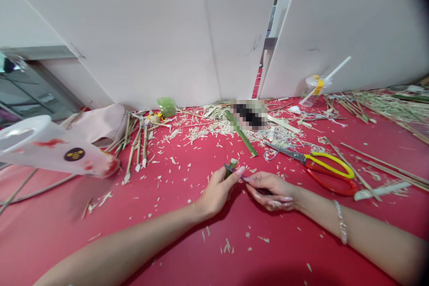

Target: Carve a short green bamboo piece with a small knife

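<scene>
My left hand (216, 191) is closed around a short green bamboo piece (232, 166) with a pale cut end pointing away from me. Against that piece lies the dark, thin blade of a small knife (264, 191), its dark handle partly hidden in my right hand (276, 190). The right fingers are curled around the handle, and the fingertips of both hands nearly meet. Beyond them, a longer green bamboo strip (246, 140) lies slanting on the red table (187, 237). Scissors (326, 170) with one yellow and one red handle rest to the right, blades partly apart.
Pale shavings (201, 132) are scattered widely. At left, a stained white cup (60, 147) lies tipped near several thin sticks (137, 147). A clear cup (313, 91) with a straw stands back right. White panels (150, 44) rise behind. One patch is pixelated.
</scene>
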Demonstrator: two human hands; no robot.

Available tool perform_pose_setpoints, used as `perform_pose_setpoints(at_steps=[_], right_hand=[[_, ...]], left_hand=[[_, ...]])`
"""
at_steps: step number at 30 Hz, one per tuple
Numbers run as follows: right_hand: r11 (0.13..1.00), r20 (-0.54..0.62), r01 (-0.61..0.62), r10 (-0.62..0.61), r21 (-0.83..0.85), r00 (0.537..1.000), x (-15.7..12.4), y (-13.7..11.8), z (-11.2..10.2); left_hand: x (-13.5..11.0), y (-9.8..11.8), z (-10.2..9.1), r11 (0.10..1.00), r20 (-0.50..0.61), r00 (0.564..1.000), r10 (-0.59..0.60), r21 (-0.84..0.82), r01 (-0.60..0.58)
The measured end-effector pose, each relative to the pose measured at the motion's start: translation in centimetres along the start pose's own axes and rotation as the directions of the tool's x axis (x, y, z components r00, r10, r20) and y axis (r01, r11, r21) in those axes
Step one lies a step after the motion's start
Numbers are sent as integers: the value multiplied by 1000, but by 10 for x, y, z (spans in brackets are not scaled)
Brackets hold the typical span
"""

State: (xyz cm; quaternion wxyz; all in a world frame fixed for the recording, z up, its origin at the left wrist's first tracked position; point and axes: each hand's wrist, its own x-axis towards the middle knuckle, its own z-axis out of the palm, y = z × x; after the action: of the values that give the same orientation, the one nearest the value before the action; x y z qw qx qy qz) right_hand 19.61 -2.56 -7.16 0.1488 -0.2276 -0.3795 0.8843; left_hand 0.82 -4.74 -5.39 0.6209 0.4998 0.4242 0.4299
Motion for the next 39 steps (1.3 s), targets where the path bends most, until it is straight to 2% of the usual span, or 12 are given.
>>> perform_pose_setpoints(at_steps=[3, 7, 12, 19, 23, 27, 29, 32, 36, 39], right_hand=[[1000, -14, 6, -6, 6, 1000, 1, 2, 0], [998, -121, 58, -62, -34, 991, 1, 6, 7], [991, -280, 112, -127, -69, 951, 1, 10, 21], [981, -391, 184, -191, -57, 900, 3, 14, 37], [975, -402, 219, -220, -50, 889, 4, 14, 42], [974, -341, 213, -225, -72, 913, 4, 11, 40], [977, -311, 199, -213, -75, 926, 4, 11, 37], [981, -317, 187, -192, -47, 929, 3, 12, 31], [985, -340, 171, -151, 28, 928, 4, 15, 24], [983, -309, 172, -146, 58, 940, 4, 14, 22]], left_hand=[[0, 0, 0, 1000, 2, 1000, 7, -25, -7], [1, 0, 0, 1000, 12, 1000, -11, -19, 11], [2, 1, -1, 998, 12, 999, -51, 28, 50], [3, 6, 1, 985, -12, 995, -96, 142, 97], [3, 6, 2, 980, -17, 995, -96, 175, 97], [2, 6, 1, 990, 9, 994, -108, 90, 107], [3, 6, -1, 991, 48, 990, -136, -5, 136], [7, 6, -7, 965, 173, 970, -169, -172, 199], [15, 7, -17, 889, 391, 898, -203, -311, 336], [19, 9, -21, 842, 471, 864, -180, -380, 382]])
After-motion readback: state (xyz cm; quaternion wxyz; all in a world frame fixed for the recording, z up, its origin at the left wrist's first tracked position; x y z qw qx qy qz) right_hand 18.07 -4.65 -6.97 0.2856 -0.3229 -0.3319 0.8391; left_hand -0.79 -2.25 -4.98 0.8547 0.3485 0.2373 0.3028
